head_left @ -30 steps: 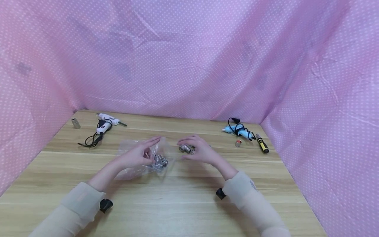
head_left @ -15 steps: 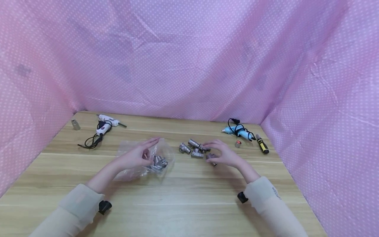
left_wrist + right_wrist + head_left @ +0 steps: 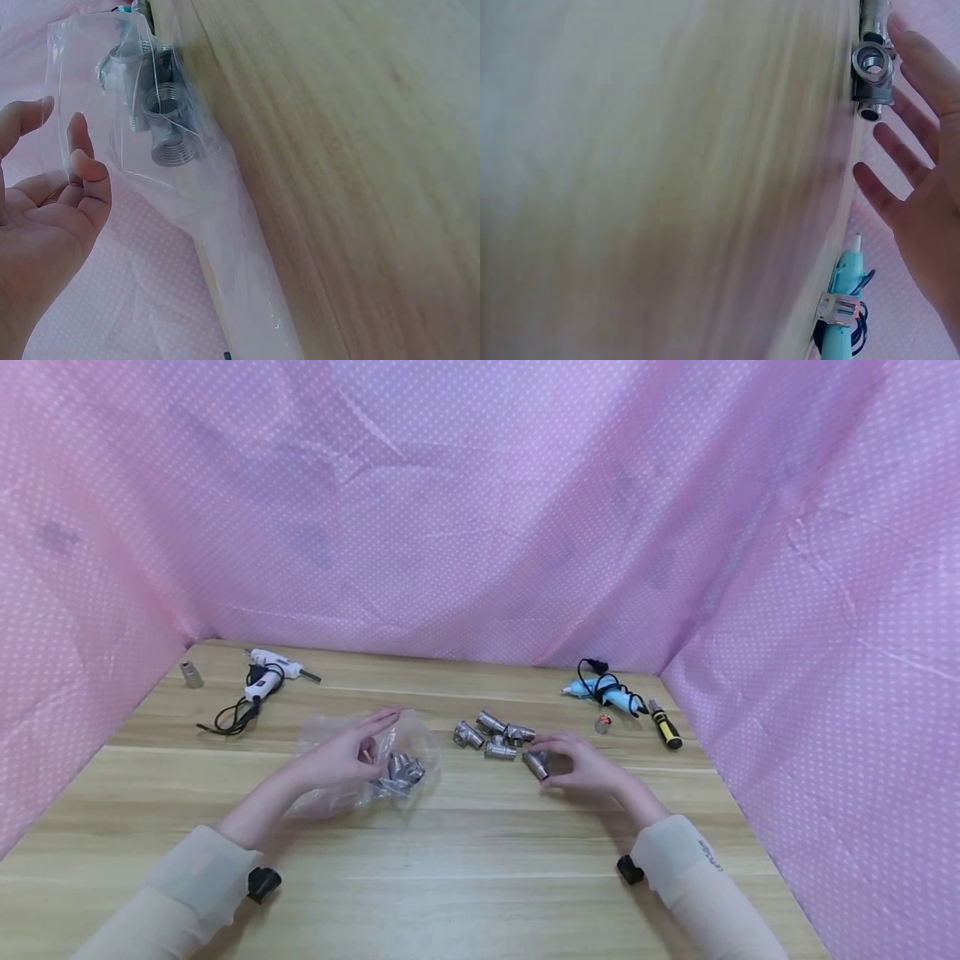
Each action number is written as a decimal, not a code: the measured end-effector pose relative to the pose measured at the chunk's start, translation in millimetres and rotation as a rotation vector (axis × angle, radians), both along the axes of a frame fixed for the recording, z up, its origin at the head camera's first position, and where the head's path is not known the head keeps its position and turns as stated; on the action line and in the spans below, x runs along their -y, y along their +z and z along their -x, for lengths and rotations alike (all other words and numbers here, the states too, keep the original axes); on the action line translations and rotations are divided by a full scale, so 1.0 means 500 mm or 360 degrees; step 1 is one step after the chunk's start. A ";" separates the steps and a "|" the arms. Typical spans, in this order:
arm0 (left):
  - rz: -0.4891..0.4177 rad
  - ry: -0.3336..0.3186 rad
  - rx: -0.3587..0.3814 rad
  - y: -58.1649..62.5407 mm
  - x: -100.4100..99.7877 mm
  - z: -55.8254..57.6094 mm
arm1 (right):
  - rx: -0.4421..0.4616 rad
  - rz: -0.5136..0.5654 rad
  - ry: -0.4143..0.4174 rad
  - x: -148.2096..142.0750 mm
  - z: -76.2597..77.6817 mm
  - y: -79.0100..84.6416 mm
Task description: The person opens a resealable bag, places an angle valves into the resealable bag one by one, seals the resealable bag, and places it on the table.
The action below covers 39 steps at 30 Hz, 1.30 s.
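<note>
My left hand (image 3: 341, 760) holds the mouth of a clear plastic bag (image 3: 315, 806), its thumb and fingers at the plastic in the left wrist view. Several shiny threaded metal pipe fittings (image 3: 172, 124) lie inside the bag. On the right, my right hand (image 3: 581, 766) is spread around a metal tee fitting (image 3: 536, 766) resting on the table; the right wrist view shows its fingers extended beside the fittings. Between the hands, a loose cluster of similar tee fittings (image 3: 500, 751) lies on the wood.
A white glue gun (image 3: 262, 681) with a black cord and a metal cylinder (image 3: 192, 675) lie at the back left. At the back right are a blue glue gun (image 3: 607, 692), a small metal piece with orange (image 3: 603, 723) and a yellow-black screwdriver (image 3: 665, 727). Pink dotted cloth (image 3: 450, 527) hangs behind.
My right hand has moved right from the cluster, and a tee fitting now lies at the cluster's right side with the fingers loosened around it. The left hand stays at the bag.
</note>
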<state>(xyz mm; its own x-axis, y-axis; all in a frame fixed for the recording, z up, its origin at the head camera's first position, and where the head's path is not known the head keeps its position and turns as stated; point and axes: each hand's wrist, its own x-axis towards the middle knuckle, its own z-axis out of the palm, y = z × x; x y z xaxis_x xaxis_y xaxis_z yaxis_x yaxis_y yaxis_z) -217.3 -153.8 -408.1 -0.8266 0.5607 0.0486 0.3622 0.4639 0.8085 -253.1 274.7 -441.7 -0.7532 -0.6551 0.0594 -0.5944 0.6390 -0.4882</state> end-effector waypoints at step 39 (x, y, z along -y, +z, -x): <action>0.0041 -0.0006 -0.0039 0.009 -0.004 0.005 | -0.0142 0.0101 0.0103 0.067 0.003 0.070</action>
<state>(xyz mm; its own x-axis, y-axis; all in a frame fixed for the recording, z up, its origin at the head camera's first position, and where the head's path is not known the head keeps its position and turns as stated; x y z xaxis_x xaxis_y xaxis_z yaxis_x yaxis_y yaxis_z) -219.7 -151.8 -403.5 -0.8231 0.5653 0.0542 0.3837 0.4832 0.7869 -254.6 240.9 -406.5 -0.6993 -0.6951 0.1670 -0.6762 0.5675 -0.4698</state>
